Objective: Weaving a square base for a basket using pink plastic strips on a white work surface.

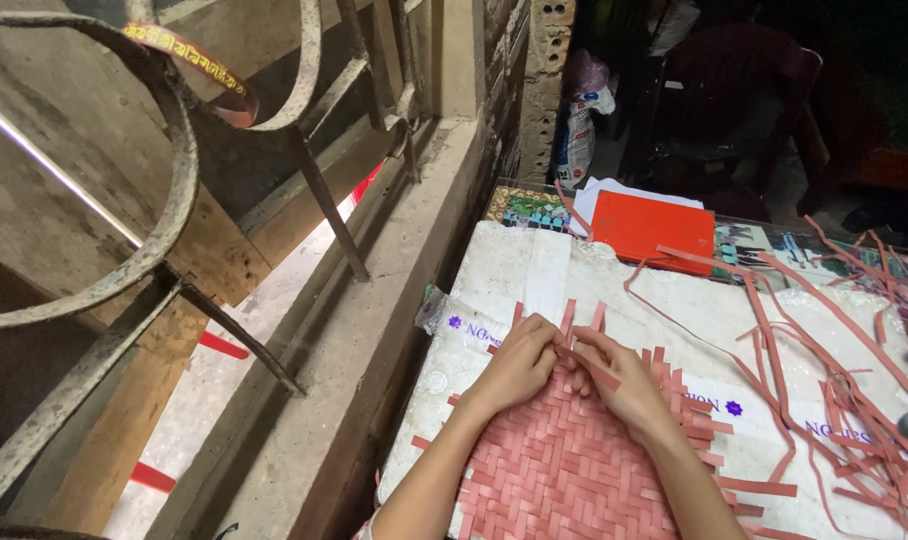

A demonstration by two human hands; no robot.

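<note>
A pink woven mat (564, 465) of flat strips is spread on a white plastic sheet (534, 270) that covers the desk, close to the near edge and towards the left side, where a concrete ledge (374, 350) and a rusted metal grille (164, 200) run alongside. Both hands are set at the mat's far edge, where unwoven strip ends stick out. The left hand (519, 362) is curled, its fingers pressed together on the weave and on a strip end; the right hand (619, 385) is closed in a pinch on a single loose strip (589, 362) that is laid slantwise across the edge. The two hands are touching, or very nearly so.

The strips look thin, light and springy — paper or thin plastic, it cannot be told which. They are judged likely to crease if bent sharply and to slip out of the weave if not held flat, so a strip is best taken near its free end while the woven part is pressed down just beside it.

A heap of loose strips (844, 400) is scattered over the right side of the desk, and a red folder (654, 230) on white papers is seen at the far edge
</note>
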